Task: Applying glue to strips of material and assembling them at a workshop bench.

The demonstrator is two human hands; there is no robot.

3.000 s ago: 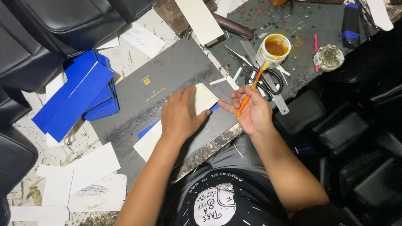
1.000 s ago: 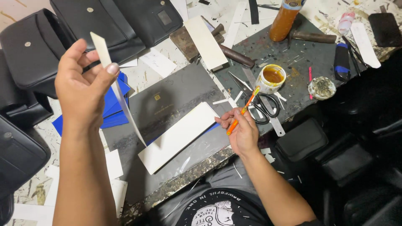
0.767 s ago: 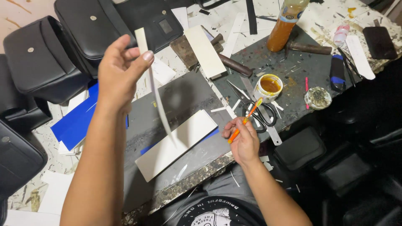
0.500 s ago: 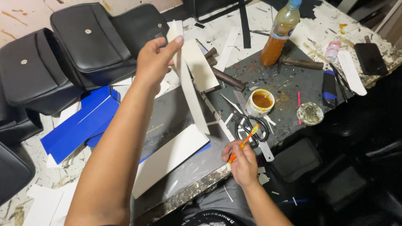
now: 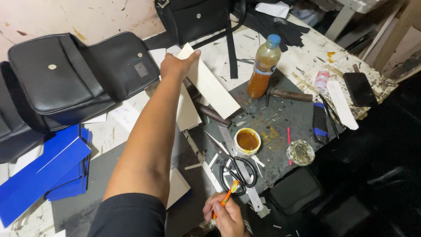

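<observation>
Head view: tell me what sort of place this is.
Probably a small bag-making workshop: finished black leather bags lie by a glue-spattered worktable, with a pot of brown glue, scissors and a stack of blue card panels.

Left arm extended forward, fully outstretched, sleeve dark at the shoulder; left hand (image 5: 175, 66) palm down, fingers closed in a pinch. Right hand (image 5: 228, 215) low near the body, fingers curled in a pen-like grasp, wrist bent.

Long white card strip (image 5: 210, 83), tilted, held aloft, orange-handled brush (image 5: 226, 199), gripped low
</observation>
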